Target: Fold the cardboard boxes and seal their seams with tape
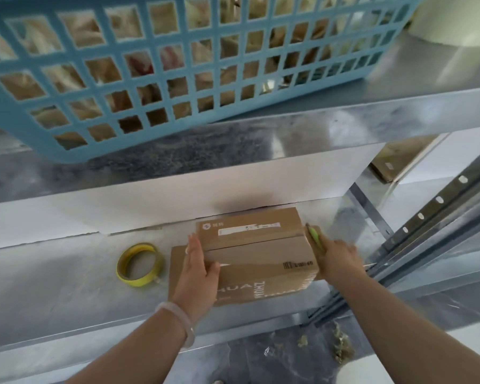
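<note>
Head view: yellow roll of tape (139,264) lies on the metal shelf (53,278), just left of the brown cardboard box (257,253). Left hand (197,270) presses flat, unclenched, on the box's left end; right hand (337,261) grasps a green cutter (315,236) at its right end.

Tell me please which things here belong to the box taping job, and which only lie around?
Job: cardboard box, flat cardboard under it, yellow tape roll, green tool in right hand, left hand.
Lying about: blue basket, floor scraps.
</note>
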`<state>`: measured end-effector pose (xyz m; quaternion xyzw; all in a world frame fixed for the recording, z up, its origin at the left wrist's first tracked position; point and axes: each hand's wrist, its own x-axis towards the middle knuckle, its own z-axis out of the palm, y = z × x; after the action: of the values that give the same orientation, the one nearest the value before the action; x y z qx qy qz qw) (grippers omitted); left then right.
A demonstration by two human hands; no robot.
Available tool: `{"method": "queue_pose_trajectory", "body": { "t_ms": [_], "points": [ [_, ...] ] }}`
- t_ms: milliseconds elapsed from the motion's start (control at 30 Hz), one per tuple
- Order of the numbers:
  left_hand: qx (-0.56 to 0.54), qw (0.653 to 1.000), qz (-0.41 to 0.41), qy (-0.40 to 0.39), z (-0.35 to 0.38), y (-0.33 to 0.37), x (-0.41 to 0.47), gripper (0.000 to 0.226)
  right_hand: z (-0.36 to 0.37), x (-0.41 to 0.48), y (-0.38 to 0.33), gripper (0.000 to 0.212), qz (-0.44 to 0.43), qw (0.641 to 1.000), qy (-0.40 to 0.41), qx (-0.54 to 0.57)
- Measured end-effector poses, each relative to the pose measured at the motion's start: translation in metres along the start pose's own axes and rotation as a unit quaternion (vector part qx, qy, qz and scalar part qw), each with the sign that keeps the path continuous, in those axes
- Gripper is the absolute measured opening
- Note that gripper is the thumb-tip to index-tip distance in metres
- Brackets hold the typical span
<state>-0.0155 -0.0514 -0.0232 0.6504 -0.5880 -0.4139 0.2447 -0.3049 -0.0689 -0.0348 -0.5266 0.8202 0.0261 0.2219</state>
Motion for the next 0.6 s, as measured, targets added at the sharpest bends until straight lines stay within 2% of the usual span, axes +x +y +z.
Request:
{"method": "queue_pose_trajectory", "body": {
  "t_ms": [67,133,167,233,333,433,500,533,600],
  "points": [
    [0.002,1.000,-0.011,0.006,0.000,0.000,0.003,0.078,-0.003,-0.003,0.000,0.039,-0.003,0.998,0.068,0.009],
    [-0.028,0.999,-0.032,0.016,0.000,0.001,0.005,0.079,-0.007,-0.009,-0.003,0.039,-0.011,0.980,0.125,0.156],
    [-0.049,0.998,-0.047,0.019,0.000,0.002,0.005,0.079,-0.008,-0.013,-0.008,0.041,-0.018,0.960,0.125,0.252],
    [-0.087,0.994,-0.069,0.022,0.001,0.002,0.005,0.078,-0.009,-0.024,-0.021,0.047,-0.039,0.922,0.047,0.382],
    [-0.137,0.986,-0.091,0.025,0.002,0.001,0.007,0.079,-0.002,-0.036,-0.029,0.053,-0.064,0.916,-0.048,0.392],
    [-0.155,0.983,-0.099,0.014,0.001,0.000,0.009,0.079,-0.004,-0.035,-0.021,0.051,-0.025,0.882,-0.084,0.462],
    [-0.160,0.982,-0.099,0.010,0.001,0.000,0.009,0.078,-0.008,-0.028,-0.013,0.059,0.013,0.860,-0.111,0.498],
    [-0.165,0.981,-0.099,0.013,0.001,-0.001,0.009,0.077,-0.008,-0.025,-0.009,0.065,0.030,0.862,-0.112,0.494],
    [-0.168,0.981,-0.096,0.016,0.003,-0.003,0.009,0.077,-0.005,-0.017,-0.004,0.069,0.049,0.891,-0.082,0.443]
  ]
}}
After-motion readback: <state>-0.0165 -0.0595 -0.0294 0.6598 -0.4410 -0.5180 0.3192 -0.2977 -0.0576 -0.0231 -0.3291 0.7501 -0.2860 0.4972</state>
